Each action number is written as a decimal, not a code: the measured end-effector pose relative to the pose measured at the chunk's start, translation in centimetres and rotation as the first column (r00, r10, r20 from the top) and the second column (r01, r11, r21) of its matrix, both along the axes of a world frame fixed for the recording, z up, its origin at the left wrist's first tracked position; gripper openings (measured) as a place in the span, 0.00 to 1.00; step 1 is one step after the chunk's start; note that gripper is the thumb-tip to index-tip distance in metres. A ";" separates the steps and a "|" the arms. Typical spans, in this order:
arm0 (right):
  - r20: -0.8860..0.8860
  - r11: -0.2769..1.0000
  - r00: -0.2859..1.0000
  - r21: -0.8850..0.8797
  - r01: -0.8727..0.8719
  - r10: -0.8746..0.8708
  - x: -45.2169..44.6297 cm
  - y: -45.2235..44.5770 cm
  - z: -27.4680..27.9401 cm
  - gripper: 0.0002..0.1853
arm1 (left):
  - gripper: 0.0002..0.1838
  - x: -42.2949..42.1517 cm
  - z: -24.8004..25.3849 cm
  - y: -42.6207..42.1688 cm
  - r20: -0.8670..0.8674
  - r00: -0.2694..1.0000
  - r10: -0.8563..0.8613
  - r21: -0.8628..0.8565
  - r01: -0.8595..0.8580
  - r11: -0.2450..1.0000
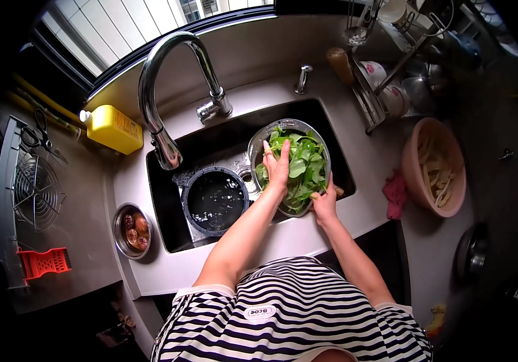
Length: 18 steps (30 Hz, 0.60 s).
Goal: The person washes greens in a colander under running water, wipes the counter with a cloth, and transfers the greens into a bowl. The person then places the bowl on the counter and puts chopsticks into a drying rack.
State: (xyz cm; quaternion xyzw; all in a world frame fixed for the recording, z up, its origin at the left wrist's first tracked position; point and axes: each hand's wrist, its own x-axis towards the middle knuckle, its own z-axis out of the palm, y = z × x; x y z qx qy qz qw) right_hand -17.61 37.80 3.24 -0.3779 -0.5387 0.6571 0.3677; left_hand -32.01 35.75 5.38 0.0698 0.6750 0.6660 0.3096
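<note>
A metal bowl (259, 134) full of leafy greens (307, 169) is over the right part of the dark sink (171, 226). My left hand (277, 172) lies on the greens at the bowl's left side, fingers stretched out and apart, a ring on one finger. At the lower right rim, my right hand (325, 205) grips the bowl, its fingers partly hidden. Left of the bowl, a round dark basin (217, 202) holding water sits in the sink. The chrome faucet (149, 90) arches above, its spout left of the basin.
A small metal bowl of reddish-brown items (132, 231) stands left of the sink. Behind it are a yellow jug (114, 129), scissors (41, 136) and an orange grater (45, 263). To the right lie a pink cloth (395, 194), a pink bowl (413, 166) with pale strips, and a dish rack (370, 99).
</note>
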 end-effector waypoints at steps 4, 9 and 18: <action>0.197 0.965 0.975 0.220 -0.142 0.099 -0.5 1.0 3.3 0.45 | 0.45 0.1 0.6 0.9 0.069 0.979 0.193 0.265 -0.204 0.942; 0.450 0.747 0.891 0.613 -0.257 -0.062 -2.0 -0.1 10.7 0.42 | 0.37 0.0 4.8 0.3 0.205 0.918 0.339 0.487 -0.396 0.779; 0.458 0.419 0.882 0.826 -0.378 -0.107 -3.5 -4.1 13.9 0.42 | 0.21 -1.1 6.9 -3.3 0.396 0.835 0.383 0.622 -0.551 0.557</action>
